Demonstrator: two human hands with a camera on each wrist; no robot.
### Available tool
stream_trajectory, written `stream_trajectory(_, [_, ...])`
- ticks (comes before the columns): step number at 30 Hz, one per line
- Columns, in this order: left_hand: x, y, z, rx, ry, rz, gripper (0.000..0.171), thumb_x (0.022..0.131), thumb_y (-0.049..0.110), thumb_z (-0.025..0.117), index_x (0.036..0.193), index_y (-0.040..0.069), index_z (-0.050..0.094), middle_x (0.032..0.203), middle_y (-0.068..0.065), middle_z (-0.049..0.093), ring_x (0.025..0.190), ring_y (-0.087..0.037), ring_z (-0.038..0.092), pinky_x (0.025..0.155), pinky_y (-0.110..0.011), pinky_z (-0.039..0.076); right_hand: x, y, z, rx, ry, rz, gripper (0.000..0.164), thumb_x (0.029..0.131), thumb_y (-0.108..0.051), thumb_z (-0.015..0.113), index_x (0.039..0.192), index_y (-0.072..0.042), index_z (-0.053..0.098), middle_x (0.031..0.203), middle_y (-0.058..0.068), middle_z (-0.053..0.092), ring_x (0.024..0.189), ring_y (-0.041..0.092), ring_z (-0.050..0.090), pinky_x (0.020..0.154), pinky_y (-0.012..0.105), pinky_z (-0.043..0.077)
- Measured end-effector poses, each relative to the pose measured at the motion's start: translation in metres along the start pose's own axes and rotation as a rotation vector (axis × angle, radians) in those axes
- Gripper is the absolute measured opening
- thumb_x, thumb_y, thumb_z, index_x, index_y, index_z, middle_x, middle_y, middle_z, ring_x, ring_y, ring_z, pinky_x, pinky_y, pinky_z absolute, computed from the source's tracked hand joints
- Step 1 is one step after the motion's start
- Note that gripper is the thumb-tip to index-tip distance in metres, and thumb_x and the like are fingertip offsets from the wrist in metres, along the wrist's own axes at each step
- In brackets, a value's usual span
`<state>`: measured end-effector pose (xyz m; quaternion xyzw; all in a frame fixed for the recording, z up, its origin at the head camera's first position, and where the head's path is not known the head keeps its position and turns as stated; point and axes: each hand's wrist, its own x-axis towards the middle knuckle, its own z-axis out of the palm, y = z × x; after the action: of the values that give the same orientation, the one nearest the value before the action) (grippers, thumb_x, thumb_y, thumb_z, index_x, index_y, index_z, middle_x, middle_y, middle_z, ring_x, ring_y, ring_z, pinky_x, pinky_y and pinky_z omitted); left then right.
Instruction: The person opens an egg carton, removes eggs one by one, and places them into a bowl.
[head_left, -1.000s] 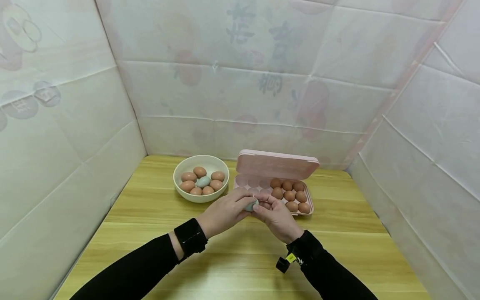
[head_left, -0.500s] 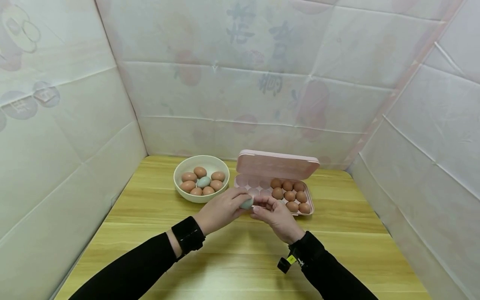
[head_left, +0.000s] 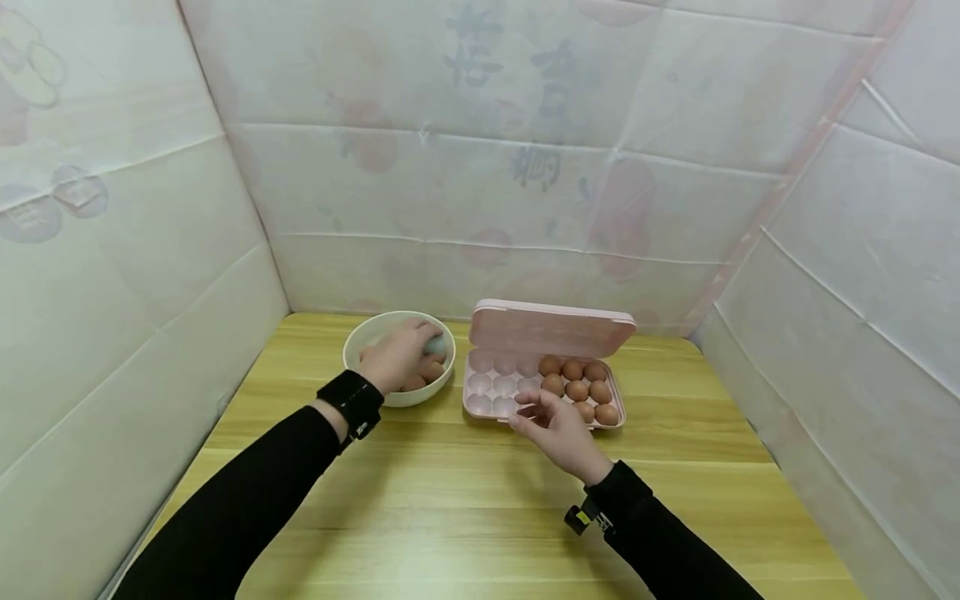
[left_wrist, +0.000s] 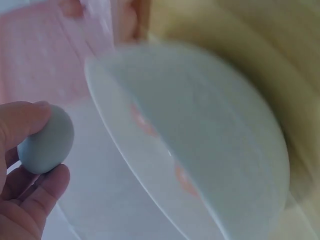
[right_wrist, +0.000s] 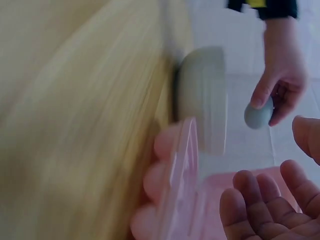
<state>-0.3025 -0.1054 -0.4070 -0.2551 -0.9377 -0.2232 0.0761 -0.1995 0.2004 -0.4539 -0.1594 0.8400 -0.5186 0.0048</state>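
My left hand (head_left: 397, 354) is over the white bowl (head_left: 351, 346), pinching a pale blue-green egg (left_wrist: 47, 140) between thumb and fingers. From the right wrist view, that hand and egg appear above the bowl's rim, apart from it. Brown eggs (head_left: 431, 371) lie in the bowl, partly covered by the hand. My right hand (head_left: 558, 433) hovers at the front edge of the pink egg box (head_left: 618, 423), fingers spread loosely and holding nothing. Several brown eggs (head_left: 577, 392) fill cups in the box's right part, while bare cups (head_left: 480, 384) show at its left.
The box's pink lid (head_left: 551, 327) stands raised at the back. Both containers sit near the rear of the wood-grain table (head_left: 435, 508). White printed sheeting (head_left: 450, 192) walls in the back and both sides.
Both hands were together at the pale egg in front of the box. The right hand let go, and the left carried the egg leftward over the bowl. The right hand stayed nearly in place.
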Motion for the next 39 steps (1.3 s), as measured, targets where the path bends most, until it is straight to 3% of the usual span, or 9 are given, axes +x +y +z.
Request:
stream_trajectory(3, [0.013,-0.012,-0.001,-0.01,-0.043,-0.047,0.035,0.101,0.011,0.073,0.135,0.005,0.067,0.127,-0.015,0.066,0.114,-0.028,0.065,0.097,-0.044,0.058,0.001,0.004,-0.003,-0.17,0.049,-0.111,0.033,0.099,-0.017,0.078,0.129,-0.006,0.069,0.126,0.02,0.073,0.112,0.03,0.073,0.094,0.042,0.063])
stream_trajectory(7, [0.019,-0.018,-0.003,-0.535,-0.181,-0.344,0.038,0.113,0.028,0.049,0.146,0.011,0.055,0.104,-0.012,0.067,0.08,-0.025,0.066,0.08,-0.046,0.063,0.004,0.012,-0.007,-0.381,0.112,-0.231,0.036,0.096,-0.018,0.082,0.127,-0.006,0.07,0.124,0.016,0.073,0.11,0.032,0.073,0.092,0.05,0.063])
stream_trajectory(10, [0.019,-0.021,-0.005,-0.821,-0.156,-0.576,0.05,0.114,0.039,0.034,0.16,0.02,0.039,0.101,-0.01,0.067,0.07,-0.028,0.066,0.075,-0.048,0.064,0.007,0.017,-0.011,-0.528,0.149,-0.286,0.038,0.094,-0.019,0.083,0.126,-0.004,0.07,0.122,0.013,0.074,0.111,0.03,0.072,0.09,0.047,0.063])
stream_trajectory(15, [0.016,-0.025,-0.01,-0.862,-0.167,-0.683,0.06,0.111,0.041,0.033,0.169,0.039,0.018,0.077,-0.004,0.065,0.061,-0.033,0.067,0.066,-0.05,0.062,0.011,0.024,-0.018,-0.689,0.146,-0.298,0.039,0.094,-0.016,0.083,0.127,-0.001,0.07,0.126,0.014,0.073,0.119,0.033,0.07,0.094,0.045,0.061])
stream_trajectory(22, [0.01,-0.022,-0.019,-0.996,-0.218,-0.815,0.062,0.11,0.053,0.028,0.137,0.012,0.065,0.072,-0.007,0.078,0.057,-0.03,0.07,0.059,-0.049,0.062,0.019,0.034,-0.017,-0.831,0.143,-0.301,0.039,0.092,-0.015,0.085,0.126,-0.002,0.072,0.125,0.016,0.074,0.122,0.039,0.068,0.101,0.053,0.057])
stream_trajectory(26, [0.01,-0.021,-0.017,-0.984,-0.225,-0.821,0.061,0.11,0.057,0.027,0.159,0.025,0.046,0.072,-0.006,0.077,0.054,-0.029,0.067,0.057,-0.048,0.062,0.022,0.036,-0.016,-0.879,0.128,-0.29,0.037,0.092,-0.017,0.085,0.125,-0.004,0.073,0.123,0.016,0.075,0.118,0.041,0.069,0.1,0.056,0.057])
stream_trajectory(29, [0.011,-0.021,-0.015,-0.974,-0.239,-0.815,0.064,0.109,0.057,0.024,0.158,0.023,0.047,0.075,-0.007,0.078,0.053,-0.027,0.066,0.058,-0.048,0.062,0.025,0.037,-0.015,-0.897,0.122,-0.26,0.036,0.092,-0.017,0.085,0.124,-0.006,0.074,0.124,0.016,0.074,0.116,0.041,0.069,0.098,0.057,0.056])
stream_trajectory(34, [0.011,-0.02,-0.013,-0.977,-0.242,-0.825,0.068,0.106,0.05,0.023,0.114,0.009,0.076,0.074,-0.007,0.077,0.053,-0.027,0.063,0.055,-0.045,0.06,0.026,0.04,-0.014,-0.926,0.117,-0.222,0.033,0.092,-0.017,0.086,0.122,-0.009,0.075,0.125,0.014,0.074,0.113,0.041,0.069,0.094,0.058,0.056])
stream_trajectory(39, [0.009,-0.021,-0.012,-1.014,-0.239,-0.845,0.064,0.103,0.044,0.024,0.105,0.013,0.08,0.077,-0.007,0.078,0.052,-0.024,0.062,0.054,-0.04,0.059,0.026,0.041,-0.014,-0.944,0.099,-0.191,0.033,0.092,-0.019,0.086,0.121,-0.011,0.075,0.127,0.012,0.074,0.113,0.04,0.069,0.093,0.058,0.056])
